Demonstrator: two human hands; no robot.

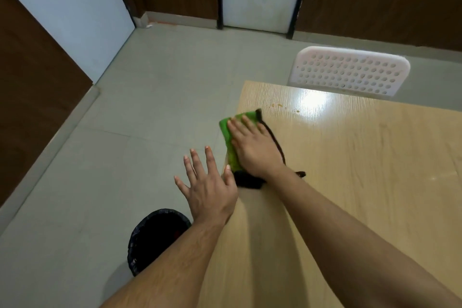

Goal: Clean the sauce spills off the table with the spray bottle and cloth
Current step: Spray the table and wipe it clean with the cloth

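A green cloth with a black edge [228,142] lies at the left edge of the light wooden table [362,170]. My right hand [252,147] presses flat on the cloth with straight fingers. My left hand [207,187] hovers just past the table's left edge with fingers spread, its thumb near the cloth's black end, holding nothing. Small orange-brown sauce spots [278,105] sit near the table's far edge, beyond the cloth. No spray bottle is in view.
A white perforated chair back [350,71] stands behind the table's far edge. A black bin with a bag liner [152,235] sits on the grey floor left of the table, under my left forearm. Wood panels and pale walls stand beyond.
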